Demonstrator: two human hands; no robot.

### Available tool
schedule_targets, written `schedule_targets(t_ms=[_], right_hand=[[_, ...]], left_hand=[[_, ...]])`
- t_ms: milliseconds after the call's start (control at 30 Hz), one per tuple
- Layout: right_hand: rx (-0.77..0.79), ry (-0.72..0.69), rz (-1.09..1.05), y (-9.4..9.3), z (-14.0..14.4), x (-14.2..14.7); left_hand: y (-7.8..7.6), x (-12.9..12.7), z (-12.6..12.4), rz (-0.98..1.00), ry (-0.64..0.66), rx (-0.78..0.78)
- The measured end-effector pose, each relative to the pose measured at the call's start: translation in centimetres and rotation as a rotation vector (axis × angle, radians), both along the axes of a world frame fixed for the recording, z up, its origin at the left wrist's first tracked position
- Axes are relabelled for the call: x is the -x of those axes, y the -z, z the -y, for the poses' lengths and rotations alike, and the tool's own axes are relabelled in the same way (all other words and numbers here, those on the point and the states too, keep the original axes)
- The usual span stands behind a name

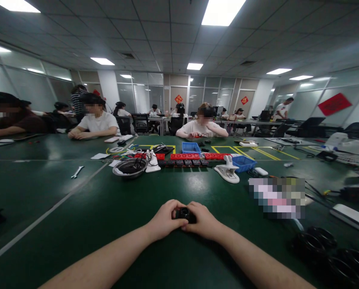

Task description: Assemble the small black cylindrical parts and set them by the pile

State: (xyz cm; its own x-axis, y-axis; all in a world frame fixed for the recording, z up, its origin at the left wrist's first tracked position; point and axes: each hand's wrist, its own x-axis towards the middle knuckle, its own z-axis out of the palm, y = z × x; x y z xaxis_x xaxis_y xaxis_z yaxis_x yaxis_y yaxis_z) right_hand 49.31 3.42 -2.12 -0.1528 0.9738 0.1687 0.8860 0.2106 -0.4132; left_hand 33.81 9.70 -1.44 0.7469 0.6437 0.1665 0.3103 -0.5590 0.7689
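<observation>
A small black round part with a hole in its top is held just above or on the green table; I cannot tell which. My left hand grips it from the left, thumb across the near side. From the right, my right hand closes round the same part, its thumb close to the other thumb. Fingers cover much of the part's sides, so its full shape is hidden.
Several black rings lie at the near right. Ahead stand a metal bowl, red power strips, a white clamp and a blue bin. A wrench lies left. A person sits opposite.
</observation>
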Motion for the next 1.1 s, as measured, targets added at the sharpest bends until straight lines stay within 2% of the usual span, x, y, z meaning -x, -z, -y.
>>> schedule_targets(t_ms=[100, 300, 600, 867, 1100], right_hand=[[0.045, -0.083, -0.038, -0.1, -0.2, -0.8], [0.103, -0.168, -0.152, -0.7, -0.5, -1.3], [0.112, -0.158, -0.191, -0.6, -0.7, -1.2], [0.137, -0.156, -0.208, -0.8, -0.6, -1.2], [0.142, -0.124, -0.238, -0.5, -0.6, -1.2]], left_hand=[[-0.2, 0.2, -0.1, -0.008, 0.053, 0.020], [-0.3, 0.2, -0.1, -0.019, 0.067, -0.014], [-1.3, 0.5, 0.1, -0.062, 0.071, -0.054], [-1.3, 0.2, 0.2, -0.077, 0.011, -0.059], [-1.7, 0.3, 0.4, -0.110, 0.037, -0.107]])
